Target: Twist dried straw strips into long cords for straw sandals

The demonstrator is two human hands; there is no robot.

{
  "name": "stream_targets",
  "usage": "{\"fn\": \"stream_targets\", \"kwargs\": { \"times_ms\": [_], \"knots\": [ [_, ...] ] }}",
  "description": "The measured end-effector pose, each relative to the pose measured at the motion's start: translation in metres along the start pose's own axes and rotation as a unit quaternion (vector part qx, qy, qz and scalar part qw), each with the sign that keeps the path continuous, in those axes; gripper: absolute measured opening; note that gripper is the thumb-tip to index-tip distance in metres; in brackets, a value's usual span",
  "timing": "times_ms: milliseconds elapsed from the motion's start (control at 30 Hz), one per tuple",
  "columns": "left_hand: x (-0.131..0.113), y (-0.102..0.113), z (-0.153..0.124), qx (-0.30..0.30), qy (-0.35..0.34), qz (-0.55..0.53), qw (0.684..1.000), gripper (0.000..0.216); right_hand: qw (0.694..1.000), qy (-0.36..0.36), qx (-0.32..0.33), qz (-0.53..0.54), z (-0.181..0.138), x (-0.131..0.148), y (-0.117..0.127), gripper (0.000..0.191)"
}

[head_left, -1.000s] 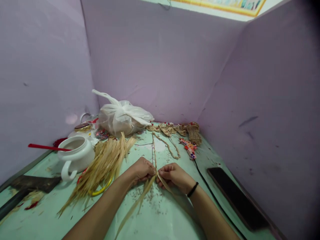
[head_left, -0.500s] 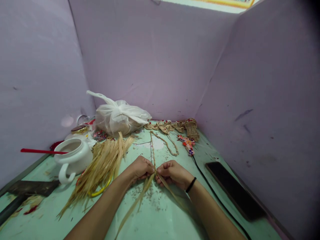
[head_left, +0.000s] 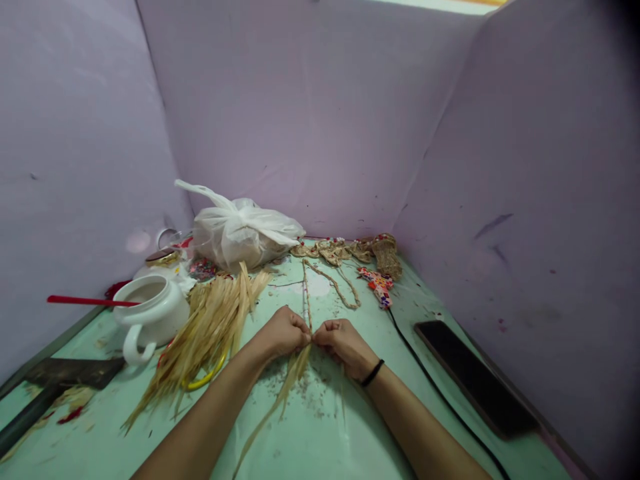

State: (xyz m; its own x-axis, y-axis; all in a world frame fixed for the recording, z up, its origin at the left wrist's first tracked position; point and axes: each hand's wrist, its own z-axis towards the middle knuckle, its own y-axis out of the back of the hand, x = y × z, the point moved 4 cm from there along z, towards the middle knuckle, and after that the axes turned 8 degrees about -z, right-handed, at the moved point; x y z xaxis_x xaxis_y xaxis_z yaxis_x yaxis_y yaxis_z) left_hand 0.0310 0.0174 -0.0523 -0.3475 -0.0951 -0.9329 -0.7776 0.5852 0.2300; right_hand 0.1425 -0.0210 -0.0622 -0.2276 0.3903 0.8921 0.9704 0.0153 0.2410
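Note:
My left hand (head_left: 287, 333) and my right hand (head_left: 341, 343) meet at the near end of a thin braided straw cord (head_left: 307, 297). Both hands are closed, thumbs and fingertips pinching the cord's end between them. Loose dry fibre strands (head_left: 280, 393) trail from under my left fingers toward me over the green table. A thinner strand hangs below my right hand, partly hidden by it. Beyond my hands the cord runs straight away, then bends back in a loop (head_left: 343, 293) on the tabletop.
Left are a fibre bundle (head_left: 200, 340), a white pot (head_left: 165, 313) with a red stick (head_left: 90, 301), and a dark-bladed tool (head_left: 75, 373). A tied white plastic bag (head_left: 245, 233) sits behind. Right are a phone (head_left: 475, 377), a patterned object (head_left: 377, 285) with a black cable, and woven pieces (head_left: 385, 257).
My fingers have closed nearer together at the cord's end. The strand that stretched from my right hand toward me now shows mostly hidden. The view has shifted slightly.

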Motion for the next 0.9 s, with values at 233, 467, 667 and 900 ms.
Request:
{"fn": "stream_targets", "kwargs": {
  "times_ms": [233, 467, 667, 900],
  "knots": [
    [-0.0013, 0.0011, 0.0000, 0.022, -0.065, 0.075, 0.995, 0.014, 1.000, 0.020, -0.013, 0.000, 0.0022, -0.0040, -0.0023, 0.011],
    [0.0008, 0.0038, 0.0018, 0.006, -0.066, 0.108, 0.992, 0.020, 0.999, 0.026, 0.016, 0.011, 0.0015, -0.0033, -0.0029, 0.007],
    [-0.0024, 0.0019, -0.0007, 0.023, -0.111, 0.098, 0.989, 0.019, 1.000, 0.002, -0.005, 0.021, 0.0006, -0.0045, -0.0006, 0.007],
    [-0.0050, 0.0046, -0.0071, 0.109, -0.053, 0.041, 0.992, 0.016, 1.000, 0.014, 0.011, 0.021, 0.0014, -0.0032, -0.0005, 0.003]
  ]
}}
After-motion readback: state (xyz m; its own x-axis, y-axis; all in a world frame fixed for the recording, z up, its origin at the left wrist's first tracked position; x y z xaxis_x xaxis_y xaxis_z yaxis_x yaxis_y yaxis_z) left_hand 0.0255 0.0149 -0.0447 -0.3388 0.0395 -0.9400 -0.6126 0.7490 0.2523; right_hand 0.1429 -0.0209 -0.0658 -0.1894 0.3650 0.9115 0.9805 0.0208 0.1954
